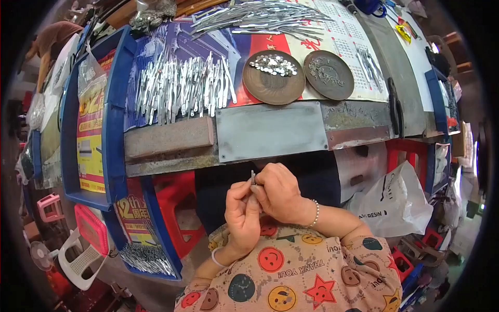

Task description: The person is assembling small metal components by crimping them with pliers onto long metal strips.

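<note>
My left hand (243,214) and my right hand (281,191) meet just below the workbench edge, fingers pinched together. Between their fingertips is a small thin metal strip (253,175), upright, its lower part hidden by the fingers. Just beyond the hands, a grey metal plate (270,132) lies at the bench edge. Behind it, one brown round dish (270,91) holds shiny silver discs (274,65). A second brown dish (338,91) beside it contains thin metal pieces (325,72). To the left, many flat silver strips (184,86) lie in a loose row.
A rectangular block (169,138) sits left of the plate. Another heap of strips (265,18) lies at the back. Blue trays (115,125) stand left, one low tray holding thin metal pieces (148,258). A red stool (176,208) and a white plastic bag (397,205) flank my lap.
</note>
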A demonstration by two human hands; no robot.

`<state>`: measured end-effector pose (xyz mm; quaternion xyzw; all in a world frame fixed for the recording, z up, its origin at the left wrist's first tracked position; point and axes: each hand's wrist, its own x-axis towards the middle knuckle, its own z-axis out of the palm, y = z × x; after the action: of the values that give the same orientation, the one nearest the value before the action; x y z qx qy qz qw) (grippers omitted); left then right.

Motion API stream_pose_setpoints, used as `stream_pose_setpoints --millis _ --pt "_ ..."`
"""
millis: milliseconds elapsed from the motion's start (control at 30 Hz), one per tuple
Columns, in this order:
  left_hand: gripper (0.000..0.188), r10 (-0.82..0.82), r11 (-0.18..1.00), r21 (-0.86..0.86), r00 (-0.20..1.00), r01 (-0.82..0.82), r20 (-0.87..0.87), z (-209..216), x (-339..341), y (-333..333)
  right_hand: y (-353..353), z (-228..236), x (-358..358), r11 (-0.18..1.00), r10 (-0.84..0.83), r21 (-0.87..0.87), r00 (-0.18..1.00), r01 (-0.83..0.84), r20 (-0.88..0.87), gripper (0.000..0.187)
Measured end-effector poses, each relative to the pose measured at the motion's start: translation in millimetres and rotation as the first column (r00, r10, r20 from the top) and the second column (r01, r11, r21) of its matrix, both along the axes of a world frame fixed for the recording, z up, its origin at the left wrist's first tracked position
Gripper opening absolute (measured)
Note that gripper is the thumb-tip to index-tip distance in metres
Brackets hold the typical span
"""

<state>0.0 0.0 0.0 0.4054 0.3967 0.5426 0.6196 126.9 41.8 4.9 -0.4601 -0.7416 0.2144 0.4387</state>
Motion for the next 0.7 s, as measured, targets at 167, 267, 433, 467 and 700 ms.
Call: stream_pose_setpoints --millis 167,267,433,467,700 --pt "0.024 0.036 0.999 0.023 0.999 -0.036 0.003 3 12 2 -3 10 7 0.983 -0.045 -0.177 0.999 0.039 -0.025 0.011" --pt "0.022 -0.075 0.995 -0.066 0.996 0.078 0.044 9 9 0 11 32 51 0.898 0.138 -0.387 0.970 -0.207 -0.198 0.010" --pt "0.011 -0.029 0.973 -0.218 0.972 0.082 0.235 33 -13 21 39 57 160 0.828 -0.560 0.078 0.812 0.555 0.165 0.010" --pt "0.013 -0.035 0.965 -0.240 0.961 0.104 0.276 37 -21 25 48 51 191 0.721 -0.690 0.159 0.679 0.674 0.250 0.018" --pt "0.011 -0.062 0.947 -0.244 0.862 0.210 0.503 46 -26 49 43 -8 332 0.585 -0.681 0.294 0.261 0.756 0.684 0.049"
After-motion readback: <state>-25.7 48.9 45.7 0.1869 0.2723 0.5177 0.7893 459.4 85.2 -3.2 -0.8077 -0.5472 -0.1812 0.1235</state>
